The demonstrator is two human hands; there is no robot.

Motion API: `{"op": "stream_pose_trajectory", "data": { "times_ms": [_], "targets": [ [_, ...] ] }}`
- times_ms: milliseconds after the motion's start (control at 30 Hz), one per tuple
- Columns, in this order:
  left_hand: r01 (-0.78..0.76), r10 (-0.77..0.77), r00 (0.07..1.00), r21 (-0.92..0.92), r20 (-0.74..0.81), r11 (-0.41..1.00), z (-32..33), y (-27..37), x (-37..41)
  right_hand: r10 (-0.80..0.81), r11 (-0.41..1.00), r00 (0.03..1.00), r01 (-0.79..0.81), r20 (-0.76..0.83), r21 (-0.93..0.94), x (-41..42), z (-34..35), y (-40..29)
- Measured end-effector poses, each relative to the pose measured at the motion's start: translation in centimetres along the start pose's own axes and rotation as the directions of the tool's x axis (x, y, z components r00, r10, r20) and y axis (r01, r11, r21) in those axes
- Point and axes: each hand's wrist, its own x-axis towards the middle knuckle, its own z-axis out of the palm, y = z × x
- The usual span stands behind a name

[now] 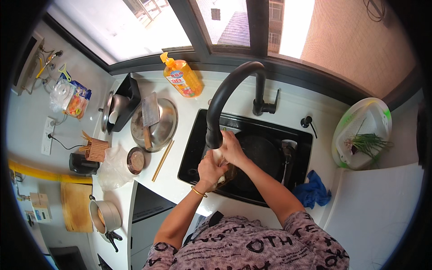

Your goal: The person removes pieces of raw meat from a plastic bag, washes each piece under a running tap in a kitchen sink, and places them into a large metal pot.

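Over the left part of a black kitchen sink (307, 152), my left hand (211, 167) grips a pale and brownish food item (221, 180), too covered by the fingers to name. My right hand (232, 147) holds the upper end of it, just under the spout of the black faucet (217, 114). A gold bangle (199, 191) circles my left wrist. A round black pan (258, 158) lies in the sink beside my hands, and a metal-handled utensil (287, 165) leans at the sink's right side.
Left of the sink are wooden chopsticks (162, 161), a cleaver (150, 113) on a metal lid (168, 118), and a dish soap bottle (184, 79). A blue cloth (314, 190) lies right of the sink, near a white basket (341, 135) holding green onions (368, 143).
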Motion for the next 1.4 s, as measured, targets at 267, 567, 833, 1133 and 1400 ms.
{"op": "stream_pose_trajectory", "data": {
  "times_ms": [267,567,833,1133,1400],
  "targets": [
    [-0.022,0.01,0.999,-0.237,-0.05,0.971,0.0,-1.5,0.6,-0.116,0.993,0.993,0.117,0.012,-0.03,-0.3,0.9,-0.3],
    [0.357,-0.092,0.934,-0.902,0.345,0.245,0.7,-2.0,1.8,0.017,0.999,0.992,-0.011,0.124,-0.047,0.7,-1.8,-1.3],
    [0.377,-0.152,0.905,-0.915,0.397,-0.142,5.9,-8.1,4.4,-0.258,0.829,0.955,0.296,0.145,-0.474,-5.9,0.2,-5.8],
    [0.379,-0.129,0.897,-0.886,0.423,-0.267,3.7,-6.3,3.3,-0.148,0.948,0.982,0.175,0.119,-0.267,-7.2,-5.3,-2.4],
    [0.291,-0.146,0.939,-0.946,0.311,-0.146,4.0,-6.8,1.4,-0.261,0.882,0.941,0.324,0.216,-0.342,-5.0,-1.1,-4.2]
  ]
}}
